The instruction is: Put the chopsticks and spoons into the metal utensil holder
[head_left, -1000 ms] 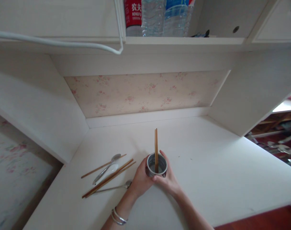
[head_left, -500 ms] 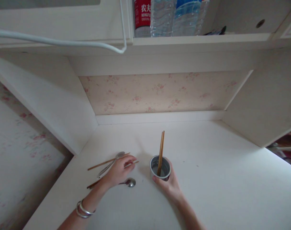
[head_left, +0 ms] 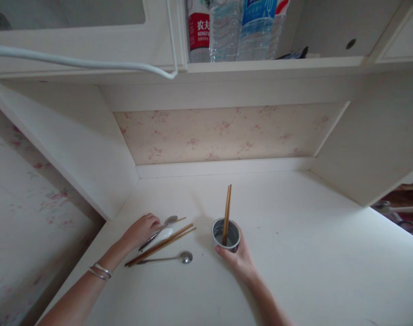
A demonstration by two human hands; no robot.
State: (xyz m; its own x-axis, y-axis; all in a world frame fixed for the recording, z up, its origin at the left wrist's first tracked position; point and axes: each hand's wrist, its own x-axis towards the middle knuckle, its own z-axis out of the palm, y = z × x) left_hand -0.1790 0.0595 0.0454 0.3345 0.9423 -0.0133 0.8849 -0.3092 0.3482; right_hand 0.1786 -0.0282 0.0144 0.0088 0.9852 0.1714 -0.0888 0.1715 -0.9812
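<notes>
My right hand [head_left: 242, 260] is wrapped around a grey metal cup [head_left: 213, 235] standing on the white tabletop. Two wooden chopsticks [head_left: 227, 206] lean upright inside it. At the left, my left hand [head_left: 143, 230] rests with curled fingers over a lone chopstick [head_left: 181, 219], whose tip shows beyond the fingers; the fingertips are partly hidden. A metal spoon [head_left: 171, 220] lies against that hand, with a white oval piece [head_left: 165, 234] beside it. Nearer to me lie two more chopsticks [head_left: 162, 244] side by side and a second metal spoon [head_left: 185, 257].
The white tabletop [head_left: 295, 271] runs back to a flowered wall panel [head_left: 209, 136], with side boards left and right. Above hangs a shelf holding several plastic bottles [head_left: 227, 34]. A white cable [head_left: 91, 62] crosses the cabinet front.
My left hand has moved left and back from the nearer chopsticks to the farther one. One chopstick it was touching now lies beside another. The right hand still holds the cup.
</notes>
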